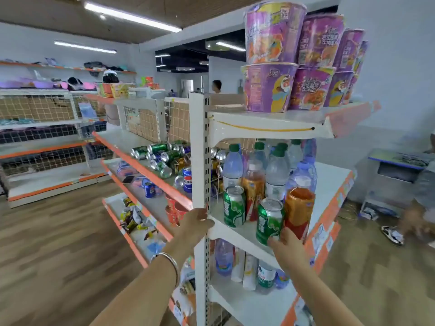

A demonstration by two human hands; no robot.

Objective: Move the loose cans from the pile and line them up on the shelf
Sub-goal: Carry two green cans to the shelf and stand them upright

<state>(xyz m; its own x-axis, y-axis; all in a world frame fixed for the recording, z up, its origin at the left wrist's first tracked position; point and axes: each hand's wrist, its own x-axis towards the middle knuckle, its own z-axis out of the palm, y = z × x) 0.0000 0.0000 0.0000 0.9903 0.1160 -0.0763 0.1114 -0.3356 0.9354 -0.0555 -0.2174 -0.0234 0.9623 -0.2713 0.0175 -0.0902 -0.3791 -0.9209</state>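
A pile of loose cans [162, 156], green and blue, lies on its side on the left shelf behind the white upright post [200, 147]. A blue Pepsi can [187, 182] stands beside the post. On the end shelf [237, 234] one green can [233, 206] stands upright. My right hand [283, 241] holds a second green can [270, 221] by its base, upright at the shelf's front. My left hand [196, 223] grips the post at shelf height.
Water and orange drink bottles [277, 175] crowd the end shelf behind the cans. Purple noodle cups [294, 60] are stacked on the top shelf. Snack packets [131, 215] lie on lower left shelves. A person's hand and shoe [393, 235] are at the far right.
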